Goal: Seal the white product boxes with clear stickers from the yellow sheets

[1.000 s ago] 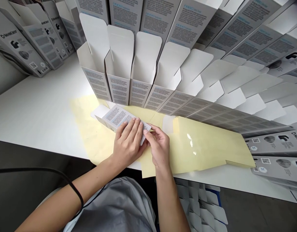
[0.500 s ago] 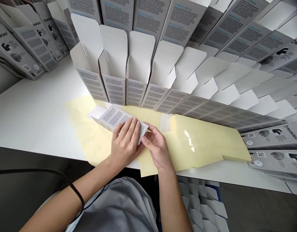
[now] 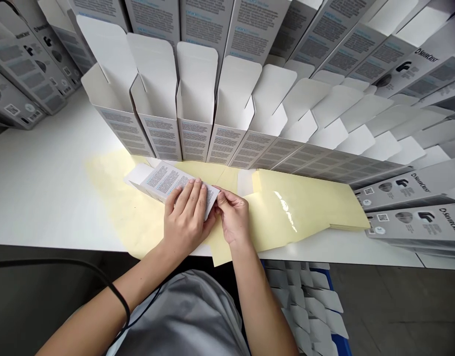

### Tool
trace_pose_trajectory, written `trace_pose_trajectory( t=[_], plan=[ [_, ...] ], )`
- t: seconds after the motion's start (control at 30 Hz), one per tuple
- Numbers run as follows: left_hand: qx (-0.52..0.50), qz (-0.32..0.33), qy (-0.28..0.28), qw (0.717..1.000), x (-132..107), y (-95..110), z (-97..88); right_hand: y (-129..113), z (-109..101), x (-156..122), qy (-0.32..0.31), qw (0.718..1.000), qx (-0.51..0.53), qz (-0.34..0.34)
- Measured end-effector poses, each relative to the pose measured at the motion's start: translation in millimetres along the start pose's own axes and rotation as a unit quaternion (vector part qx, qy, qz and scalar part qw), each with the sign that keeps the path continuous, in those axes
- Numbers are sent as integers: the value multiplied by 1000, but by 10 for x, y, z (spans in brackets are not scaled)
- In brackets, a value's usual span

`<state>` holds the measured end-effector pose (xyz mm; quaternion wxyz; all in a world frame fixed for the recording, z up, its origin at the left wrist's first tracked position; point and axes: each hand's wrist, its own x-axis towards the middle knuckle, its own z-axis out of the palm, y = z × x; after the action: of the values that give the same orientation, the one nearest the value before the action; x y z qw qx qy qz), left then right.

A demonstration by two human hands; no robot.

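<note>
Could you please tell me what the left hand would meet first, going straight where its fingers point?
Beyond the carton lying under it, the left hand would probably first meet the front row of upright open cartons, though depth is unclear.

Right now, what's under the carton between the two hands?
Yellow paper shows around the carton, with the white table beyond. Directly beneath is covered by the carton and the left hand; can't tell if anything else lies there.
</note>
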<state>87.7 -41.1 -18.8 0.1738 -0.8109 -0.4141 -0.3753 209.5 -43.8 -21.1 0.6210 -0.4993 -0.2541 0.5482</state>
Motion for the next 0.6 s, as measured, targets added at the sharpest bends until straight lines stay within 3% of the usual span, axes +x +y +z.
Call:
trace_pose_trajectory(
  t=[0.07, 0.27, 0.6],
  plan=[
    [-1, -1, 2, 1000, -6, 2, 1, -1, -20, -13, -5, 1000, -3, -8],
    [-18, -1, -14, 1000, -31, -12, 15, -110, -138, -53, -130, 990, -54, 9],
    [-11, 2, -6, 1000, -14, -9, 3, -167, -124, 41, -125, 988, 23, 84]
  ],
)
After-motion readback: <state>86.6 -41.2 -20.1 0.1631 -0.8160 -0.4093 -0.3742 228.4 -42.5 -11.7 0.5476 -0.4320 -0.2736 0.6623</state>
